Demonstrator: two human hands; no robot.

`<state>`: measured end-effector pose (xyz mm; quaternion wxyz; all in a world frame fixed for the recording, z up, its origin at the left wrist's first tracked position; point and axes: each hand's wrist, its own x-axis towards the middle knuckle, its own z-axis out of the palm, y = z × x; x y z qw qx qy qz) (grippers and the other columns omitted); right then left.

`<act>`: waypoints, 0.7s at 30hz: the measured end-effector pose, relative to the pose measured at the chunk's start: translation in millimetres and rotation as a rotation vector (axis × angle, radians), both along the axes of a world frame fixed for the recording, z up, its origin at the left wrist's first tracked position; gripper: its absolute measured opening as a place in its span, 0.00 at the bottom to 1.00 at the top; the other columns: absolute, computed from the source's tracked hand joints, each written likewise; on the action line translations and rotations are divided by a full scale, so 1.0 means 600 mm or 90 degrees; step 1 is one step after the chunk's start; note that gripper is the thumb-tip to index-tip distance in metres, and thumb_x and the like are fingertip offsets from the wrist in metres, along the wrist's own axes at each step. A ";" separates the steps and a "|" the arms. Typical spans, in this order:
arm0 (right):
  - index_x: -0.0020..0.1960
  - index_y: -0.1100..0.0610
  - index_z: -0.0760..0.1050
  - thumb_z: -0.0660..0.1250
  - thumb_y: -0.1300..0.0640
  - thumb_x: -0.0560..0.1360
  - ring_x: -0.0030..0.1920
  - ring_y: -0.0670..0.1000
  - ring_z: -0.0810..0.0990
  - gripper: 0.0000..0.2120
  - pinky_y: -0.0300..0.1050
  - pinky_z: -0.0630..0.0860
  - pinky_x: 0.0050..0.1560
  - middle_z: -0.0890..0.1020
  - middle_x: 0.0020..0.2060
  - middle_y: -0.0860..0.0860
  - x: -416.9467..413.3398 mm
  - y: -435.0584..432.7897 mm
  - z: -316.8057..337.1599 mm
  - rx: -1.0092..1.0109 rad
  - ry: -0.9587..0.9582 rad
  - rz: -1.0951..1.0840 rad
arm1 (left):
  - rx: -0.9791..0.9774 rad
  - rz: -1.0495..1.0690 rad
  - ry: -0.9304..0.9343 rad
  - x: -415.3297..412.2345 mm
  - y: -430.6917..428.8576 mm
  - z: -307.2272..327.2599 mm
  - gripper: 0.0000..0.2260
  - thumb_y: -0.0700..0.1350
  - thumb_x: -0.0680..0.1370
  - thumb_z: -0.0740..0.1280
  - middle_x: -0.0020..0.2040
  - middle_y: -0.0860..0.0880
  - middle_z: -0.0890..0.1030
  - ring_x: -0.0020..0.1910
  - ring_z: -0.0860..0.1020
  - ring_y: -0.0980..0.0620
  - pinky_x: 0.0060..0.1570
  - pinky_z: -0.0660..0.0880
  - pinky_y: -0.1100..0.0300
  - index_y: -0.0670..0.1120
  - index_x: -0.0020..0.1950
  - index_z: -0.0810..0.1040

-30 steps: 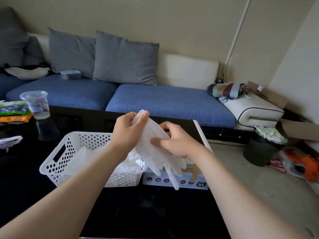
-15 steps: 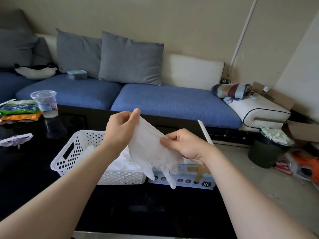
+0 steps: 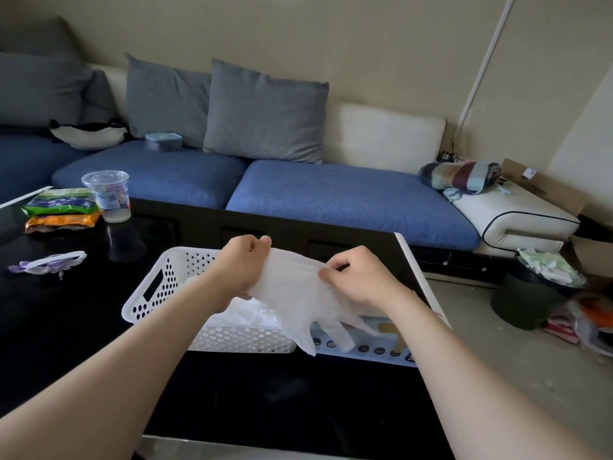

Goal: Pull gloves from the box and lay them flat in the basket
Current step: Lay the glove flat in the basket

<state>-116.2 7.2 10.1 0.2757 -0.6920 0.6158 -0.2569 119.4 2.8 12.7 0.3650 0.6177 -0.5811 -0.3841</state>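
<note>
A thin white glove (image 3: pixel 292 293) hangs stretched between my two hands, its fingers drooping toward me. My left hand (image 3: pixel 240 265) pinches the cuff's left corner and my right hand (image 3: pixel 356 277) pinches the right corner. The glove hovers over the right end of a white perforated basket (image 3: pixel 159 293), where several crumpled white gloves (image 3: pixel 248 313) lie. The light blue glove box (image 3: pixel 374 348) stands right of the basket, mostly hidden behind the glove and my right forearm.
Everything sits on a glossy black table (image 3: pixel 83 343). At its far left are a clear plastic cup (image 3: pixel 107 195), snack packets (image 3: pixel 61 209) and a small purple-white item (image 3: pixel 49 263). A blue sofa (image 3: pixel 331 194) lies beyond, and a dark waste bin (image 3: pixel 527 293) stands on the floor right.
My hands have drawn apart and levelled, spreading the glove's cuff wide. The glove now hangs lower, over the basket's right end. The head view has shifted a little left.
</note>
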 end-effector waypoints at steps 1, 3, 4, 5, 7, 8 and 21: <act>0.51 0.48 0.88 0.70 0.49 0.83 0.45 0.42 0.85 0.08 0.43 0.80 0.49 0.88 0.42 0.43 0.006 -0.003 -0.004 -0.028 0.011 -0.004 | -0.002 -0.002 -0.024 0.007 -0.001 -0.003 0.20 0.57 0.88 0.55 0.47 0.46 0.76 0.44 0.75 0.46 0.33 0.74 0.56 0.41 0.54 0.75; 0.54 0.48 0.87 0.68 0.50 0.85 0.45 0.44 0.86 0.08 0.46 0.82 0.51 0.88 0.42 0.45 0.017 -0.013 -0.014 -0.058 0.020 0.001 | -0.009 -0.017 -0.062 0.023 -0.004 -0.009 0.18 0.58 0.87 0.55 0.48 0.46 0.78 0.43 0.76 0.46 0.30 0.73 0.56 0.45 0.56 0.76; 0.55 0.49 0.86 0.67 0.51 0.85 0.47 0.45 0.86 0.09 0.49 0.83 0.55 0.88 0.45 0.45 0.021 -0.019 -0.018 -0.070 0.027 0.005 | -0.012 -0.022 -0.074 0.031 -0.005 -0.011 0.17 0.58 0.87 0.56 0.48 0.45 0.78 0.42 0.76 0.46 0.29 0.72 0.57 0.46 0.55 0.76; 0.56 0.49 0.86 0.66 0.52 0.86 0.50 0.45 0.85 0.09 0.51 0.83 0.57 0.87 0.48 0.44 0.026 -0.023 -0.023 -0.080 0.036 0.012 | -0.015 -0.022 -0.084 0.039 -0.007 -0.014 0.17 0.58 0.87 0.56 0.48 0.44 0.79 0.41 0.76 0.46 0.28 0.72 0.56 0.47 0.54 0.75; 0.56 0.49 0.85 0.66 0.51 0.86 0.51 0.45 0.84 0.09 0.54 0.83 0.59 0.87 0.49 0.44 0.036 -0.030 -0.029 -0.099 0.051 0.025 | -0.024 -0.008 -0.104 0.053 -0.012 -0.020 0.17 0.58 0.87 0.57 0.49 0.43 0.80 0.41 0.77 0.45 0.28 0.72 0.56 0.47 0.54 0.75; 0.55 0.48 0.85 0.66 0.51 0.86 0.53 0.44 0.84 0.09 0.53 0.82 0.60 0.86 0.50 0.43 0.042 -0.033 -0.032 -0.109 0.057 0.029 | -0.029 0.001 -0.114 0.061 -0.015 -0.023 0.17 0.58 0.87 0.57 0.49 0.42 0.80 0.41 0.77 0.45 0.29 0.72 0.55 0.46 0.54 0.75; 0.50 0.48 0.81 0.70 0.36 0.80 0.44 0.46 0.77 0.15 0.44 0.69 0.37 0.81 0.42 0.45 0.115 -0.051 -0.024 -0.205 0.210 0.025 | -0.069 0.064 -0.418 0.151 -0.026 -0.042 0.16 0.57 0.87 0.56 0.41 0.48 0.77 0.38 0.75 0.49 0.35 0.69 0.53 0.46 0.54 0.72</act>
